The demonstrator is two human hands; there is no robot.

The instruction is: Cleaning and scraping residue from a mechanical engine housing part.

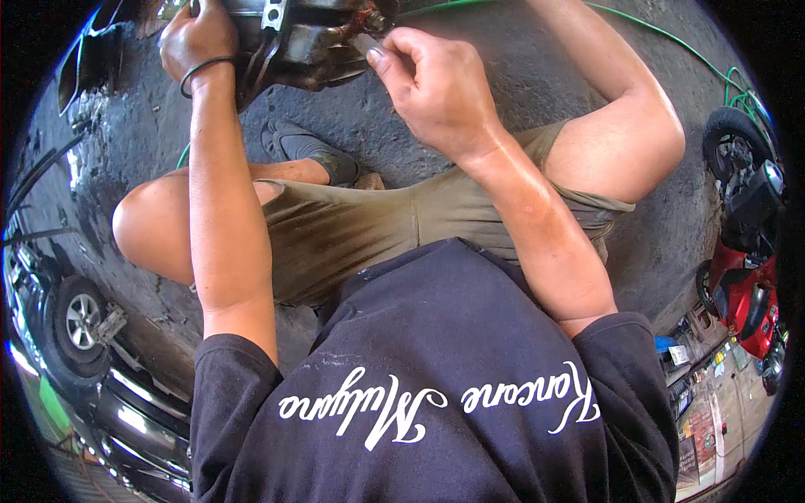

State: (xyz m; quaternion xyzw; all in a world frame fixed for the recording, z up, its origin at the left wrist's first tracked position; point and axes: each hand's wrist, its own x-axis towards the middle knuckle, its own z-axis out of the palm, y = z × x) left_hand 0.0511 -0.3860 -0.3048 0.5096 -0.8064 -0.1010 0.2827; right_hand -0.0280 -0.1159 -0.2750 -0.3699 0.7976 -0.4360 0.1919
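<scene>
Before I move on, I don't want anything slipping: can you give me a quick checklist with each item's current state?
1. Right hand gripping the flat grey piece: ok, pinched.
2. Piece touching the black metal assembly: cannot tell; they overlap in view.
3. Left hand holding firmly: cannot tell; the top edge cuts it off.
4. Hands covered: not ok, both bare.
5. Left wrist unadorned: not ok, black wristband on.

Over the floor, passage lies between the forearms; a dark metal part bars the far side, a shod foot the left.
</scene>
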